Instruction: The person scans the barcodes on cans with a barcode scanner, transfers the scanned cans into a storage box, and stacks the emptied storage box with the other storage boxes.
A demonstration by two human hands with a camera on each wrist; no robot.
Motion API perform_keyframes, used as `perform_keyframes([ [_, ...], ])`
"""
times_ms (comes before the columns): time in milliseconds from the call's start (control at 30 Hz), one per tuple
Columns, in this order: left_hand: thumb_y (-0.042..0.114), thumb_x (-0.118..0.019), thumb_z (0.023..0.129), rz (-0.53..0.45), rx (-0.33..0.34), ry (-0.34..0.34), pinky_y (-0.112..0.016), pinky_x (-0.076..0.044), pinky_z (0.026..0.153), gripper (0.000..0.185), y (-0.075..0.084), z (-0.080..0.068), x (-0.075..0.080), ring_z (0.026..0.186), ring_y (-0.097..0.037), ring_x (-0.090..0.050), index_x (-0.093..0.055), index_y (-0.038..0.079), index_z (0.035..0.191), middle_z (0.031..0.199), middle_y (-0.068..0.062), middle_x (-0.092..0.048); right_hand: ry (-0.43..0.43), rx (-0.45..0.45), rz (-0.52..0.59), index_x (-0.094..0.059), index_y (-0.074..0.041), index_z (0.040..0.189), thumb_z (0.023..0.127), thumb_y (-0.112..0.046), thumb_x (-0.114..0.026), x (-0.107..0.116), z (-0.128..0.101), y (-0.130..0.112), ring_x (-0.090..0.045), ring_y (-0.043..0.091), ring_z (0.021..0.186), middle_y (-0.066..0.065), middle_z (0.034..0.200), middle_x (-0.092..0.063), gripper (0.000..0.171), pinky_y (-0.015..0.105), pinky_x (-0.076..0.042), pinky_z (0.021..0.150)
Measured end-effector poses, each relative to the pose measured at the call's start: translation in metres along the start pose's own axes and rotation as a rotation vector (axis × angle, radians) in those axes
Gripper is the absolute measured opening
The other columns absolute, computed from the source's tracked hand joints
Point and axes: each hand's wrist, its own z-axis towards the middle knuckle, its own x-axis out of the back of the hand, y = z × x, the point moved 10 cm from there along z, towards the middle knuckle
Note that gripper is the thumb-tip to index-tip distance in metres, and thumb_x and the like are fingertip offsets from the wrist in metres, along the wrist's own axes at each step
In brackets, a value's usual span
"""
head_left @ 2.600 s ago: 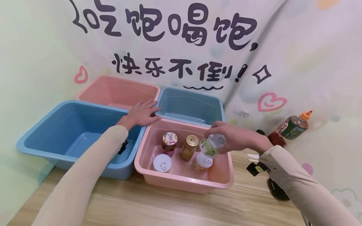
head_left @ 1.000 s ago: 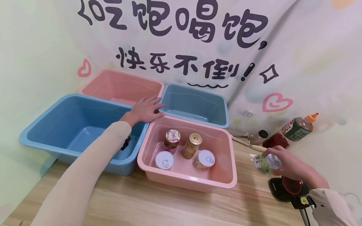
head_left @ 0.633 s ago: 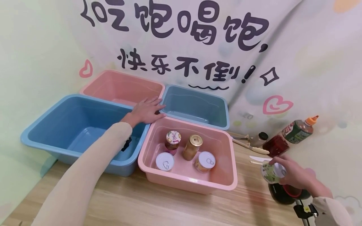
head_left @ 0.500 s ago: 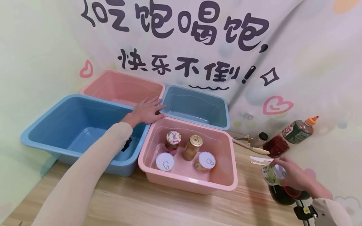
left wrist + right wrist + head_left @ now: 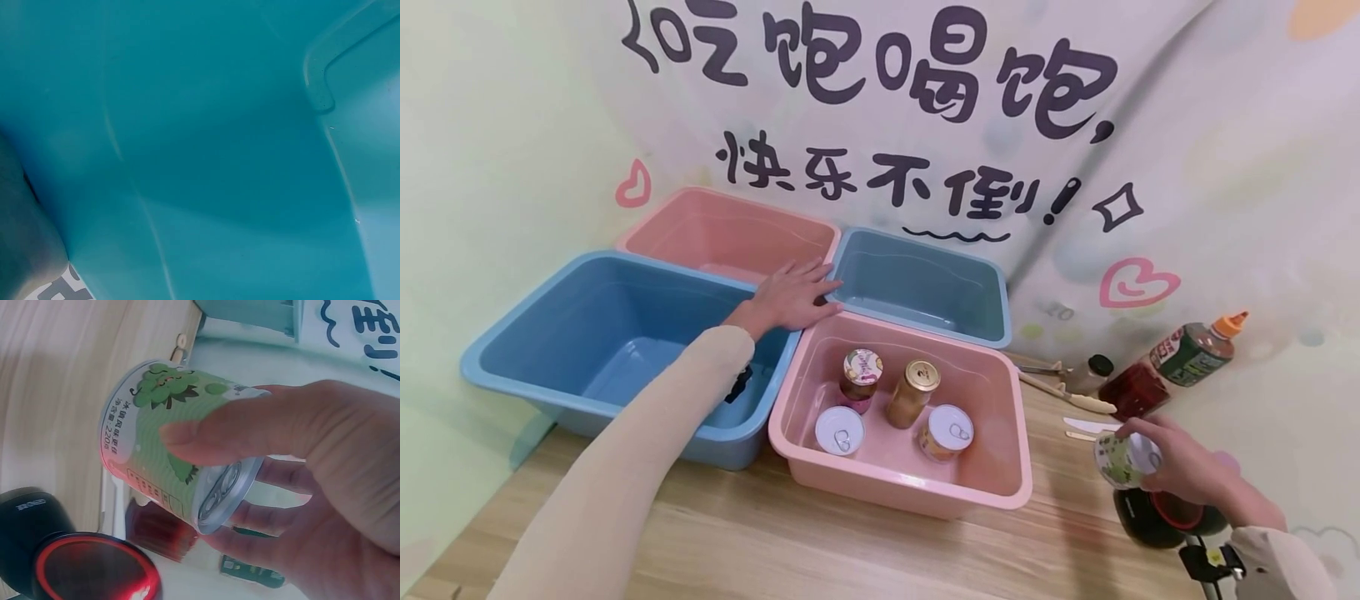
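My left hand lies with spread fingers on the rims where the tubs meet; the left wrist view has only part of it at the edge, beside a blue wall. At the right, my right hand grips a small food can in the air, above a black device with a red ring. In the right wrist view the can is tilted, its green label and pull-tab end showing, thumb across its side. The near pink tub holds two white-lidded cans, a gold can and a jar with a patterned lid.
A large blue tub stands left, with a pink tub and a smaller blue tub behind. Along the wall at right are a sauce bottle, a small dark-capped jar, tongs and a white knife.
My right hand has carried the green can from above the near pink tub rightward to over the black device, and holds almost still there lately. My left hand stays on the rims.
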Motion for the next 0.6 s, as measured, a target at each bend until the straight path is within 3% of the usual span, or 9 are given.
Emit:
perform_keyframes([
  [333, 0.058, -0.040, 0.100, 0.015, -0.005, 0.003, -0.057, -0.007, 0.126, 0.066, 0.002, 0.000, 0.003, 0.156, -0.034, -0.015, -0.038, 0.021, 0.155, 0.167, -0.011, -0.022, 0.012, 0.030, -0.007, -0.066, -0.010, 0.113, 0.055, 0.002, -0.090, 0.024, 0.013, -0.013, -0.057, 0.042, 0.094, 0.030, 0.114, -0.055, 0.064, 0.046, -0.056, 0.065],
  [600, 0.058, -0.040, 0.100, 0.009, 0.001, -0.001, -0.057, -0.007, 0.126, 0.066, 0.002, -0.001, 0.002, 0.156, -0.035, -0.015, -0.038, 0.021, 0.155, 0.167, -0.012, -0.022, 0.050, 0.127, -0.052, -0.068, -0.005, 0.119, 0.063, -0.006, -0.090, 0.041, 0.031, -0.029, -0.058, 0.039, 0.100, 0.025, 0.114, -0.060, 0.060, 0.049, -0.055, 0.071],
])
